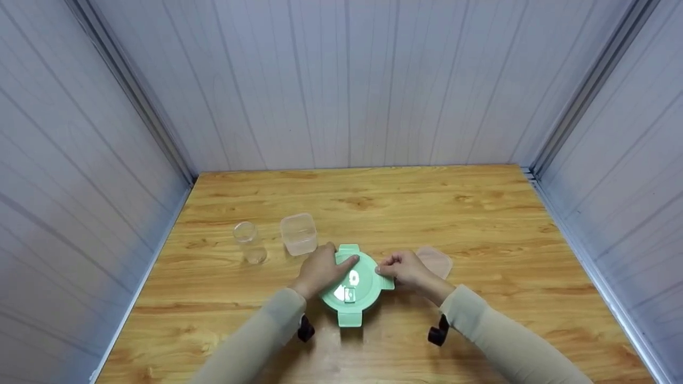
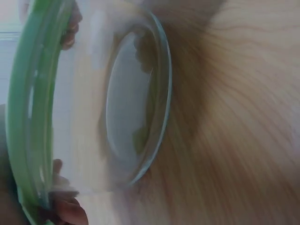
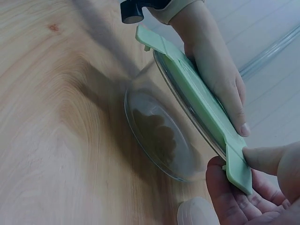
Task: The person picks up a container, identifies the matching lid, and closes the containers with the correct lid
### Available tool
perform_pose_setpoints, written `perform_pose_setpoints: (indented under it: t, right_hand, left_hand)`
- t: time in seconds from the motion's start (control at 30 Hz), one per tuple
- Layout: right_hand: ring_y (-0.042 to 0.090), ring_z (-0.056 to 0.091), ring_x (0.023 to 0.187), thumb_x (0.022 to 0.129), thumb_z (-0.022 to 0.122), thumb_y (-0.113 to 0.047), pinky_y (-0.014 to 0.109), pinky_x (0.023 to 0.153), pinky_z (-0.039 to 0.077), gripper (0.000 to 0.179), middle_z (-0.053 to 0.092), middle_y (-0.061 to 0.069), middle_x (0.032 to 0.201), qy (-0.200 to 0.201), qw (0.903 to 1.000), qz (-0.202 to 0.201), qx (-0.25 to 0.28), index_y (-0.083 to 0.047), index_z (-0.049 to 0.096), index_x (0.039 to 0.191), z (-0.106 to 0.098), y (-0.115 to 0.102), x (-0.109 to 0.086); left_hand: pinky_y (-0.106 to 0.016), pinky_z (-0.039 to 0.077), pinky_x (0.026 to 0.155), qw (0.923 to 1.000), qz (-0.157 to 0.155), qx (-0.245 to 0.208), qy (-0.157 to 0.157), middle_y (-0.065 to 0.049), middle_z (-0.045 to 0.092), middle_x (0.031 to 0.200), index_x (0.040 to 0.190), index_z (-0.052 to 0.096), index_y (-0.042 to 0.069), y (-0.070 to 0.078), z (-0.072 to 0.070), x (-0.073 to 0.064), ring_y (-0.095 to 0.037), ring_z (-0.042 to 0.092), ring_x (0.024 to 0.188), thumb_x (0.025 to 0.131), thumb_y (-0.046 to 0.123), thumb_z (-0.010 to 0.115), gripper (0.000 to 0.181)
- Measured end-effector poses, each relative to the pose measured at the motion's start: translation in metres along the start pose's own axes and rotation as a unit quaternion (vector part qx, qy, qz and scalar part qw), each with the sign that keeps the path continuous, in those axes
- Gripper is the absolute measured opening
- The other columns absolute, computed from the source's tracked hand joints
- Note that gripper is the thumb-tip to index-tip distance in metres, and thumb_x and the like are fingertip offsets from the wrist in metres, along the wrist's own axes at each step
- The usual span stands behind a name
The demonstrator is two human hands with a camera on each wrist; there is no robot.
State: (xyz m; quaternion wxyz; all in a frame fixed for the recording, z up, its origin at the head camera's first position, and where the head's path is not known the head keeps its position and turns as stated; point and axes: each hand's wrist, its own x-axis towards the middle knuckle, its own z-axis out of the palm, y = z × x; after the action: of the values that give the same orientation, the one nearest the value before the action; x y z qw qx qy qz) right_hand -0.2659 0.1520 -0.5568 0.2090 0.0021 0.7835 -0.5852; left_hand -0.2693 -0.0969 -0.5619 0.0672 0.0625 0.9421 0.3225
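A round clear glass food container carries a light green lid whose side flaps stick outward. My left hand grips the lidded container on its left side, the thumb lying across the top of the lid. On the opposite side, my right hand pinches the right flap, thumb above and fingers curled beneath. The near flap points toward me, and the far flap points away. Through the glass wall, the container's round base shows over the wooden table.
Left of the container stand a clear drinking glass and a square translucent tub. A flat translucent square lid lies just beyond my right hand. Pale panel walls border the wooden table at the back and sides.
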Motion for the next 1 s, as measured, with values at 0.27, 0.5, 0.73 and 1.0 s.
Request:
perform_pose_setpoints:
  t: [0.27,0.5,0.73,1.0]
  right_hand:
    - [0.012,0.058,0.073,0.093,0.086,-0.019,0.021,0.060,0.052,0.022,0.066,0.001,0.084,0.016,0.9964,-0.050,-0.067,-0.004,0.071,0.097,-0.001,0.006,-0.005]
    - [0.016,0.053,0.082,0.086,0.094,-0.030,0.025,0.069,0.046,0.040,0.060,0.003,0.088,0.065,0.9875,-0.083,-0.118,-0.005,0.064,0.098,0.002,0.012,-0.014]
    - [0.014,0.050,0.072,0.084,0.096,-0.035,0.024,0.061,0.041,0.046,0.056,0.001,0.078,0.092,0.9790,-0.105,-0.148,-0.003,0.064,0.093,0.006,0.014,-0.021]
    - [0.013,0.057,0.074,0.084,0.096,-0.030,0.023,0.063,0.047,0.038,0.064,0.003,0.081,0.085,0.9808,-0.089,-0.152,-0.005,0.068,0.092,0.008,0.011,-0.018]
  left_hand:
    - [-0.034,0.049,0.072,0.9993,-0.007,-0.037,0.005,-0.006,0.068,0.100,0.121,0.063,0.005,-0.005,0.003,0.000,-0.021,0.060,0.084,0.098,0.072,0.065,0.070]
    - [-0.033,0.048,0.075,0.9970,-0.021,-0.073,0.016,-0.004,0.064,0.097,0.111,0.061,0.010,-0.006,0.005,0.000,-0.021,0.059,0.085,0.095,0.073,0.069,0.065]
    - [-0.032,0.048,0.074,0.9947,-0.024,-0.097,0.024,-0.003,0.063,0.093,0.106,0.060,0.012,-0.006,0.008,-0.002,-0.020,0.058,0.083,0.094,0.070,0.073,0.061]
    - [-0.033,0.047,0.073,0.9953,-0.038,-0.086,0.025,-0.003,0.063,0.094,0.109,0.060,0.011,-0.005,0.008,-0.001,-0.020,0.058,0.083,0.093,0.071,0.073,0.063]
